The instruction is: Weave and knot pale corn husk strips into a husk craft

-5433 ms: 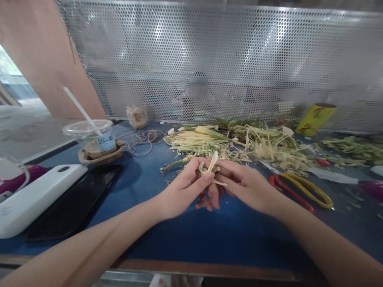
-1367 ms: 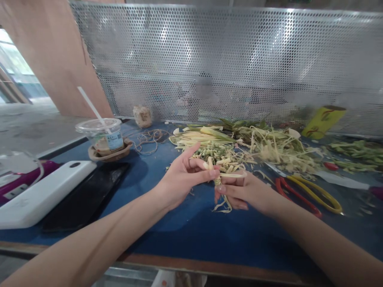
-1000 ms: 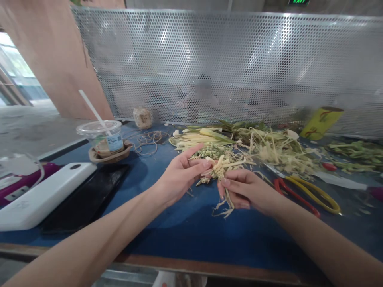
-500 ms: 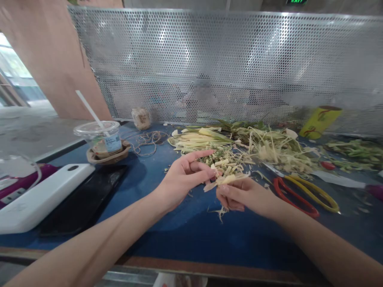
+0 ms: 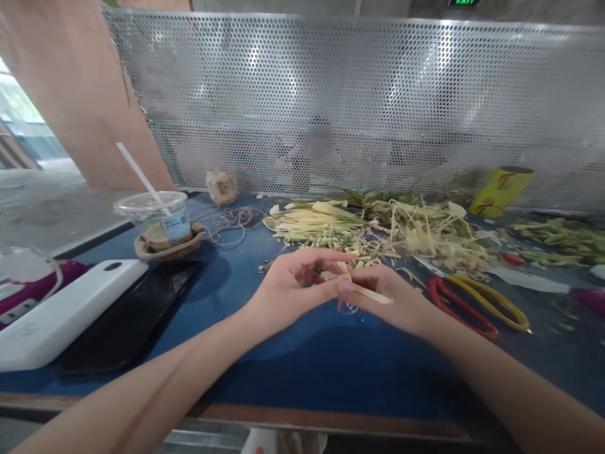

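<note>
My left hand (image 5: 295, 282) and my right hand (image 5: 394, 293) meet over the front middle of the blue table. A pale husk-like strip (image 5: 375, 294) is pinched between the left thumb and fingers, its flat end sticking out to the right across the right hand. The right fingertips are bent in under the strip and partly hidden, closed at the same spot. Just behind the hands lies a heap of short chopped green and pale pieces (image 5: 326, 238). Farther back is a bundle of long pale yellow-green leaves (image 5: 314, 217).
Scissors with red and yellow handles (image 5: 477, 306) lie right, beside a tangle of shredded husk (image 5: 425, 236). A purple-handled knife (image 5: 529, 279) and yellow tube (image 5: 501, 192) are farther right. Left are a lidded cup (image 5: 165, 224), string (image 5: 234, 224), black phone (image 5: 135, 315) and white power bank (image 5: 70, 312).
My hands have come together, the right moving slightly up and left. The wider frayed bunch of pale strips between them now shows as one narrow strip pointing right.
</note>
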Demonstrator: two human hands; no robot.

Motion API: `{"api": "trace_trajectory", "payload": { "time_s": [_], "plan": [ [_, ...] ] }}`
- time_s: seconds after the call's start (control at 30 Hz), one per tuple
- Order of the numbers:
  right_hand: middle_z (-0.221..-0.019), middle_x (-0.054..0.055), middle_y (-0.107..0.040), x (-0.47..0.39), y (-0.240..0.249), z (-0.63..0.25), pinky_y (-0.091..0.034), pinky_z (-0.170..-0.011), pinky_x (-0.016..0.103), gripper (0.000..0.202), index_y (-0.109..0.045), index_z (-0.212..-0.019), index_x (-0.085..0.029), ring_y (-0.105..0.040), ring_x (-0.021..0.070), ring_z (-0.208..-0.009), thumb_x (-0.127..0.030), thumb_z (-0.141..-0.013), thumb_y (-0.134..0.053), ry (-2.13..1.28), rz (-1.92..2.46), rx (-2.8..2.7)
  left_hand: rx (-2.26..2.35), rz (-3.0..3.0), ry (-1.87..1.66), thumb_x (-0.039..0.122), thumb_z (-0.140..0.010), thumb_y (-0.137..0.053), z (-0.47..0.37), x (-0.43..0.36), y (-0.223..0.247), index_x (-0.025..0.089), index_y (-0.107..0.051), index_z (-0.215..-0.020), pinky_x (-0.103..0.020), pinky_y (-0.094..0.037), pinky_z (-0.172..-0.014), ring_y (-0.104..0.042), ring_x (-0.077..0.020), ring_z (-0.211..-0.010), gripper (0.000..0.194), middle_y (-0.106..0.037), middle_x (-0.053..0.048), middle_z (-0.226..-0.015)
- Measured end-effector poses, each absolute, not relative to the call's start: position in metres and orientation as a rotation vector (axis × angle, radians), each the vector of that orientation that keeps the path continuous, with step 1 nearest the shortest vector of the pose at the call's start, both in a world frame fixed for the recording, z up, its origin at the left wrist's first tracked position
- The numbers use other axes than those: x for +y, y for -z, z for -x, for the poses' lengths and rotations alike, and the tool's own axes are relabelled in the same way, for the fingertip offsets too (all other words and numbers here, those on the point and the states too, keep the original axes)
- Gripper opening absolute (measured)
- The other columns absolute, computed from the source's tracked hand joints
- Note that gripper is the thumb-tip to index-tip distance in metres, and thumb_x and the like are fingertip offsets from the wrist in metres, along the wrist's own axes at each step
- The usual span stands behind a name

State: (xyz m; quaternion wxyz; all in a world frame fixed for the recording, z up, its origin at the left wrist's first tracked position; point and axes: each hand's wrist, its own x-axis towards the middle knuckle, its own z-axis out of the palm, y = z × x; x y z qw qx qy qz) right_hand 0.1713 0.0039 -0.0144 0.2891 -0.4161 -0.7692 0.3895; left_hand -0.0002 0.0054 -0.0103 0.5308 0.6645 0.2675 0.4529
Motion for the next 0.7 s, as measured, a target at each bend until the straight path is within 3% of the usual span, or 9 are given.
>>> {"api": "trace_trajectory", "payload": {
  "time_s": [0.13, 0.23, 0.37, 0.47, 0.53, 0.63, 0.7],
  "plan": [
    [-0.052, -0.001, -0.046, 0.003, 0.011, -0.171, -0.028, -0.046, 0.020, 0.033, -0.063, -0.063, -0.012, -0.038, 0.0072, -0.049, -0.041, -0.075, -0.054, -0.953, 1.190, -2.057, 0.795, -1.704, -1.168, 0.027, -0.073, -0.060, 0.000, 0.008, 0.007, 0.018, -0.070, -0.073, -0.024, -0.046, -0.057, -0.056, -0.0129, -0.060, 0.013, -0.067, -0.005, -0.072],
    [-0.048, -0.005, -0.038, 0.000, 0.011, -0.170, -0.024, -0.042, 0.018, 0.030, -0.063, -0.070, -0.011, -0.031, 0.0048, -0.044, -0.041, -0.070, -0.060, -1.081, 1.166, -2.108, 0.924, -1.759, -1.143, 0.031, -0.074, -0.058, 0.002, 0.011, 0.006, 0.016, -0.068, -0.064, -0.023, -0.044, -0.056, -0.056, -0.0136, -0.059, 0.020, -0.065, -0.004, -0.066],
    [-0.045, -0.007, -0.037, 0.003, 0.010, -0.174, -0.024, -0.041, 0.017, 0.033, -0.063, -0.089, -0.015, -0.030, 0.0045, -0.041, -0.042, -0.073, -0.057, -1.051, 1.128, -2.201, 1.066, -1.601, -1.177, 0.040, -0.071, -0.058, 0.002, 0.017, 0.008, 0.015, -0.058, -0.056, -0.019, -0.039, -0.047, -0.051, -0.0108, -0.052, 0.030, -0.059, -0.001, -0.057],
    [-0.056, -0.002, -0.051, 0.013, 0.005, -0.187, -0.028, -0.044, 0.018, 0.032, -0.063, -0.090, -0.017, -0.037, 0.0054, -0.045, -0.042, -0.079, -0.048, -0.852, 1.235, -2.125, 1.163, -1.505, -1.183, 0.045, -0.069, -0.059, 0.000, 0.019, 0.010, 0.015, -0.055, -0.061, -0.016, -0.030, -0.038, -0.046, -0.0078, -0.045, 0.031, -0.057, 0.001, -0.055],
    [-0.065, 0.001, -0.057, 0.021, 0.000, -0.202, -0.031, -0.048, 0.019, 0.032, -0.064, -0.088, -0.017, -0.042, 0.0067, -0.049, -0.041, -0.082, -0.044, -0.653, 1.361, -2.013, 1.153, -1.479, -1.160, 0.045, -0.068, -0.060, -0.002, 0.019, 0.012, 0.017, -0.055, -0.079, -0.016, -0.031, -0.039, -0.047, -0.0083, -0.046, 0.030, -0.058, 0.003, -0.053],
    [-0.053, 0.000, -0.051, 0.034, -0.008, -0.229, -0.026, -0.044, 0.022, 0.035, -0.064, -0.087, -0.019, -0.034, 0.0076, -0.041, -0.038, -0.086, -0.034, -0.258, 1.673, -1.910, 1.087, -1.490, -1.127, 0.042, -0.069, -0.061, -0.005, 0.018, 0.017, 0.021, -0.043, -0.105, -0.016, -0.035, -0.044, -0.049, -0.0096, -0.047, 0.045, -0.057, 0.006, -0.049],
    [-0.059, 0.002, -0.055, 0.040, -0.010, -0.247, -0.029, -0.046, 0.023, 0.032, -0.063, -0.088, -0.019, -0.041, 0.0095, -0.046, -0.036, -0.085, -0.036, -0.068, 1.825, -1.803, 1.071, -1.505, -1.098, 0.040, -0.070, -0.061, -0.006, 0.018, 0.019, 0.020, -0.041, -0.107, -0.016, -0.036, -0.045, -0.048, -0.0091, -0.046, 0.047, -0.055, 0.007, -0.047]
  ]
}}
